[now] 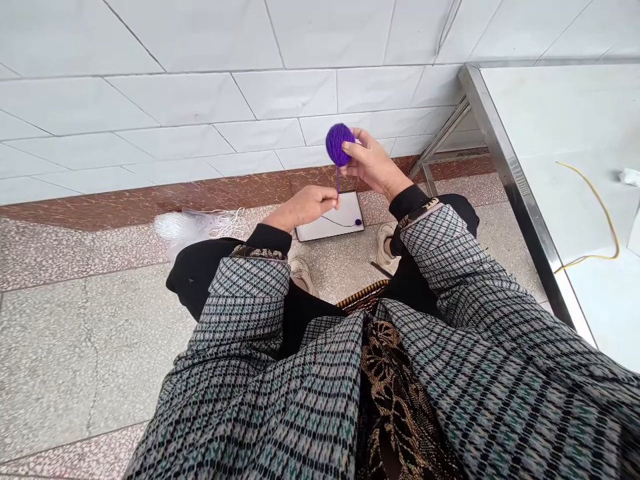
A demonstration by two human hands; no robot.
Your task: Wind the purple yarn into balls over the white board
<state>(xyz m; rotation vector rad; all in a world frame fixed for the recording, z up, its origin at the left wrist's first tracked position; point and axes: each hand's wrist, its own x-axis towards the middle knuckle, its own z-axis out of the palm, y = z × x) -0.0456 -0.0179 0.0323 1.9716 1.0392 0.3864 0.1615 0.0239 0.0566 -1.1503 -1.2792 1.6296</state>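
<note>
A ball of purple yarn (338, 147) is held up in front of the tiled wall by my right hand (367, 159), its thumb pressed on the near side and the fingers behind. From the ball a purple strand runs down to my left hand (313, 205), whose fingertips are pinched closed on it. Below the hands, a white dark-edged tray or board (330, 230) lies on the floor. On it rests a small dark purple bit of yarn (358, 223), with a thin dark strand running across the surface.
A clear plastic bag with white stringy material (185, 227) lies on the floor at left. At right stands a white table with a metal edge (515, 167), bearing a yellow cord (607, 213). A woven rim (363, 295) shows between my legs. The tiled wall (270, 100) is straight ahead.
</note>
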